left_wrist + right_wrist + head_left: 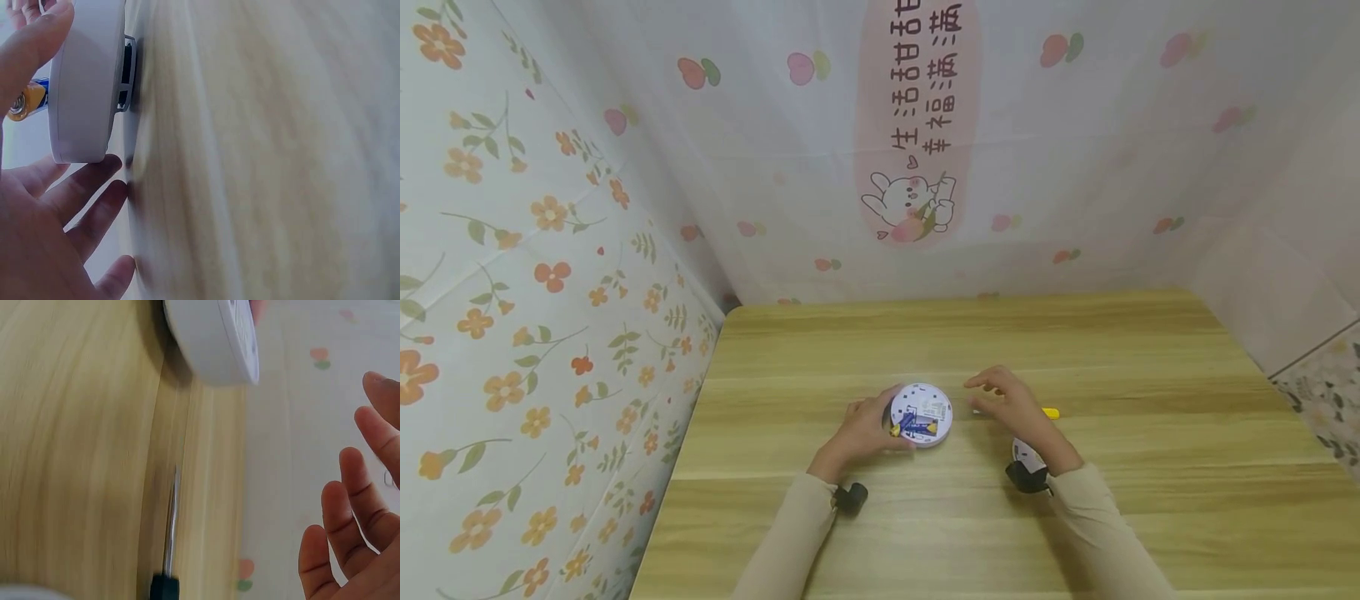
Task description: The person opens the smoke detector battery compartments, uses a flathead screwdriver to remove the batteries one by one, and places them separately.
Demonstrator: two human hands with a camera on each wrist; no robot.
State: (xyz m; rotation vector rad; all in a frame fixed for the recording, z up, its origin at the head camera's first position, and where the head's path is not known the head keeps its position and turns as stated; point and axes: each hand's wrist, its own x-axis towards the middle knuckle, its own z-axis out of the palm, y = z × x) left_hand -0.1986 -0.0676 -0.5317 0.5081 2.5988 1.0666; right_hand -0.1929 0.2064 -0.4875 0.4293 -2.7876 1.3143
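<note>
Gripping one round device (921, 402) near one screwdriver (1051, 412)

flowered left wall (550, 275) | rabbit-print back wall (1015, 150) | wood-grain table (940, 517)

Head view: screwdriver (1051, 413) middle hidden behind right hand (1011, 405); white disc (1027, 455) partly covered by right wrist (1058, 450) and black strap (1028, 478); print on round device (922, 410) too small to read. Left wrist view: device cut by top edge, battery (29, 101) partly hidden behind it. Right wrist view: screwdriver handle cut by bottom edge, hand by right edge.
</note>
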